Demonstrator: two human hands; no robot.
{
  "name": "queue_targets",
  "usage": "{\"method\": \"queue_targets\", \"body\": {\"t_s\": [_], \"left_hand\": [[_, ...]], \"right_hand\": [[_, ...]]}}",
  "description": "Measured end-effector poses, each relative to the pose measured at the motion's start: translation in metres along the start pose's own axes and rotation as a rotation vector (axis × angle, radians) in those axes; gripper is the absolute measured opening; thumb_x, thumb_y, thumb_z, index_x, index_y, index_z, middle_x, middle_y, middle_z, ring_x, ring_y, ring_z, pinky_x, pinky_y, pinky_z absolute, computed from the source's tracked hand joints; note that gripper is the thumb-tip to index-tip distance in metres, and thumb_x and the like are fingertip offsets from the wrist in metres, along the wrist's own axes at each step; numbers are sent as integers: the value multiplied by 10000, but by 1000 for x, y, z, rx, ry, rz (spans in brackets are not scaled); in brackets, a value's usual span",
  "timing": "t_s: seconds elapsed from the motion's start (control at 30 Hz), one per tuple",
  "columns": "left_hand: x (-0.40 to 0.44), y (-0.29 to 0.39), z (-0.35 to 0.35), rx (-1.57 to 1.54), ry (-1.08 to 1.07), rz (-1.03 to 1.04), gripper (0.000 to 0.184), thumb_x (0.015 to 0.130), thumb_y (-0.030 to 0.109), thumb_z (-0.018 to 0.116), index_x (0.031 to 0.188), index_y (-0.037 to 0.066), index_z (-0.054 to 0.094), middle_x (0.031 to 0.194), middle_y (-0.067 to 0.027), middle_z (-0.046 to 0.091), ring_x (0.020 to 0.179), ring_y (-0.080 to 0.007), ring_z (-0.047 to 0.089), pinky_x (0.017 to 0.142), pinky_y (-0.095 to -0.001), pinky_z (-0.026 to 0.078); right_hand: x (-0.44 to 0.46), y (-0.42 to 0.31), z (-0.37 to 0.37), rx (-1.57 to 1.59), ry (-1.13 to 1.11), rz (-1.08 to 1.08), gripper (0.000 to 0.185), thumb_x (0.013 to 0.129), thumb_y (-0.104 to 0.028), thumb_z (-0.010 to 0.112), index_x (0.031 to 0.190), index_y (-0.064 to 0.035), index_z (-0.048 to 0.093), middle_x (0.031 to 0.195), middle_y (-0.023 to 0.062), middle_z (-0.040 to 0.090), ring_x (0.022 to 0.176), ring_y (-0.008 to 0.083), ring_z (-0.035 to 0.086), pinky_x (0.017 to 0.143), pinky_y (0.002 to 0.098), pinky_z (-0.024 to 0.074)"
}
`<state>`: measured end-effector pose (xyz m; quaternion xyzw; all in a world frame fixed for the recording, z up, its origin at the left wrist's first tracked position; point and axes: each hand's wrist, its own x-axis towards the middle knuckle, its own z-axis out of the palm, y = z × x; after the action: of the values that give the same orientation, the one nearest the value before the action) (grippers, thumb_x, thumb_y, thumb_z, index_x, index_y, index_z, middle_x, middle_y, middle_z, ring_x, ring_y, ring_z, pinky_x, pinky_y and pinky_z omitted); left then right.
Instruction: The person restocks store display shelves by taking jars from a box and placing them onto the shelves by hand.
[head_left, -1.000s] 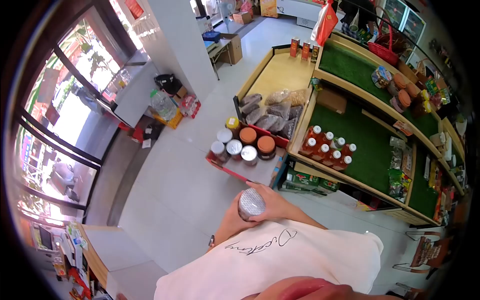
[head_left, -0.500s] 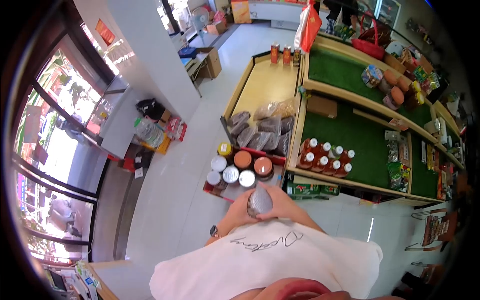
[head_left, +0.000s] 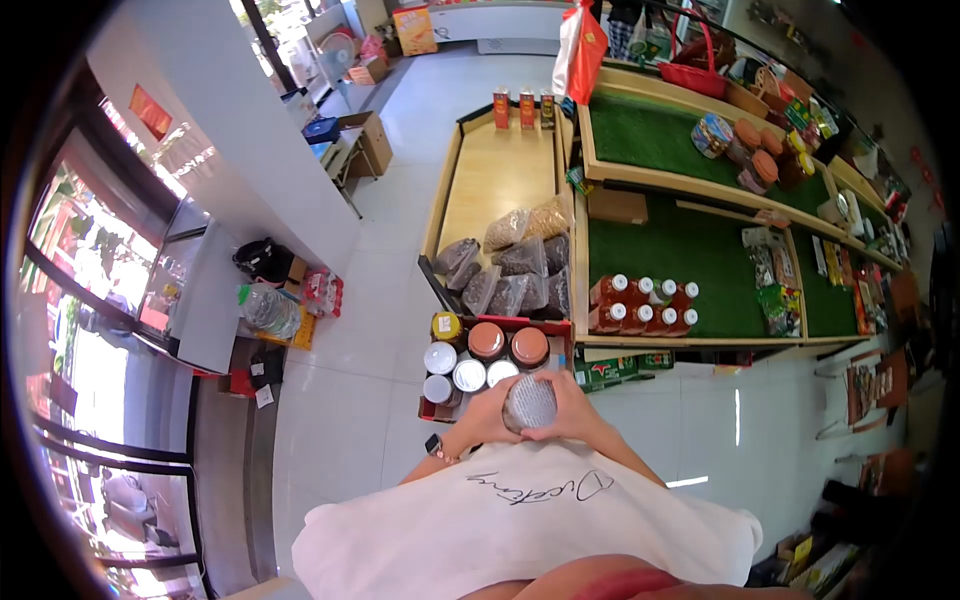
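Grip: my left hand, right hand clasp silver-topped jar
Jar step: I'm holding it near carton
Next move: needs steady two-handed hold

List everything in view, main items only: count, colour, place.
Held jar: one, silvery lid, lower centre
Boxed jars: seven visible; one yellow, two orange, four whitish lids; red box
Bottles: eight, red, white caps, green shelf
Filled bags: several, dark and tan, wooden shelf
Upright cartons: three, two red, one dark, wooden shelf's far end
Basket: one, red, upper right
Watch: one, dark, left wrist
Left hand: one, bare, jar's left side
Right hand: one, bare, jar's right side
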<state>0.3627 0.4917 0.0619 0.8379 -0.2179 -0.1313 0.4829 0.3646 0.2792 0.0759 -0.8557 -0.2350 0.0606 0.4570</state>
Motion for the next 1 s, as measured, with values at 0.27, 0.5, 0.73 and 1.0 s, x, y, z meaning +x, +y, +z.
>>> {"method": "queue_targets", "body": {"t_s": [0.27, 0.5, 0.73, 1.0], "left_hand": [[3, -62, -4, 31, -18, 87, 1039, 569, 277, 841, 1418, 23, 300, 1385, -215, 402, 1270, -352, 415, 1061, -410, 344], [-34, -117, -5, 4, -264, -115, 742, 760, 335, 691, 1362, 19, 395, 1246, -259, 536, 1153, -375, 534, 962, -410, 429], [-41, -149, -15, 277, -375, -155, 666, 811, 442, 631, 1322, 51, 458, 1178, -224, 588, 1074, -369, 577, 890, -438, 470], [-57, -174, -15, 164, -460, -203, 661, 835, 416, 654, 1334, 30, 458, 1222, -228, 572, 1115, -333, 580, 931, -398, 463]], "right_hand": [[14, -2, 43, -251, 140, 128, 883, 507, -397, 860, 1210, -37, 466, 1128, 172, 521, 1024, 345, 537, 870, 398, 470], [-1, 14, 84, -276, 170, 366, 852, 537, -335, 846, 1240, -57, 452, 1187, 122, 546, 1067, 357, 487, 888, 440, 450], [-6, 66, 133, -345, 272, 610, 843, 531, -324, 847, 1223, -82, 431, 1200, 101, 518, 1099, 361, 461, 865, 463, 472], [5, 114, 158, -415, 317, 776, 846, 540, -282, 858, 1229, -76, 413, 1222, 93, 503, 1140, 374, 431, 915, 463, 433]]}}
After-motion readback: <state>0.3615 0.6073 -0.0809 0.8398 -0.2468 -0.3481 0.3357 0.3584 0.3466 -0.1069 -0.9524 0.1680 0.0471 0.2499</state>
